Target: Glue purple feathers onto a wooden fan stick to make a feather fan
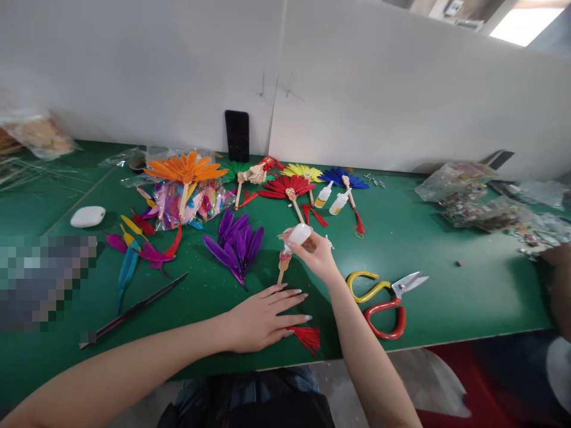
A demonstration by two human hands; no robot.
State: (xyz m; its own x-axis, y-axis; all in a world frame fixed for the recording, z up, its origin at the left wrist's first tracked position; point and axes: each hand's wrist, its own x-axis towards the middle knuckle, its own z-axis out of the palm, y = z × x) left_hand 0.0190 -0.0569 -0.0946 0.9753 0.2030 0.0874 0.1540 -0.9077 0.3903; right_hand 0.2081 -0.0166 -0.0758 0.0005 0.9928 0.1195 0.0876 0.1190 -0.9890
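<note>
My right hand is closed around a small white glue bottle, tipped down over the head of a small wooden fan handle. Flat on the table, my left hand spreads its fingers over the handle's lower end. A red tassel pokes out beside the left little finger and thumb side, near the table's front edge. Just left of the handle lies a bunch of purple feathers. Two more glue bottles lie beyond my right hand.
Finished-looking feather fans, one orange, one red, one blue, lie toward the wall. Scissors rest at the right, tweezers at the left. A phone leans on the wall. Another person's arm shows at the right edge.
</note>
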